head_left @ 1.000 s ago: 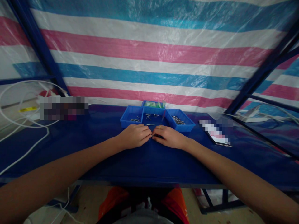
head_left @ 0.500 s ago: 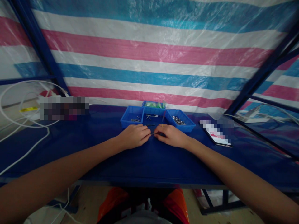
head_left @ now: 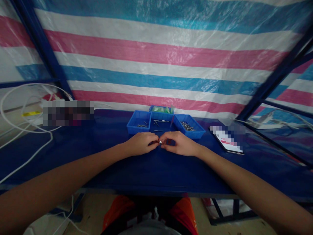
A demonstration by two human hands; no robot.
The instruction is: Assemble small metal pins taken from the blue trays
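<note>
My left hand [head_left: 143, 143] is closed in a pinch at the middle of the blue table. From its fingertips sticks out a small silvery metal part [head_left: 160, 142], its round end showing; the rest of it is hidden by the fingers. Close on the right, my right hand [head_left: 180, 143] curves toward that part with thumb and forefinger apart; whether a fingertip touches it I cannot tell. Just beyond the hands lie a thin metal rod [head_left: 158, 131] and several thin metal pieces [head_left: 156, 122].
Blue bins with small metal parts stand at left [head_left: 131, 125] and right [head_left: 199, 133]. Behind them is a bin holding green packets [head_left: 161, 110]. A phone [head_left: 226, 142] lies to the right; white cables [head_left: 46, 143] run along the left.
The thin metal piece between my hands has turned, so its round end now shows. My right thumb and forefinger have spread apart. My left hand stays nearly in place.
</note>
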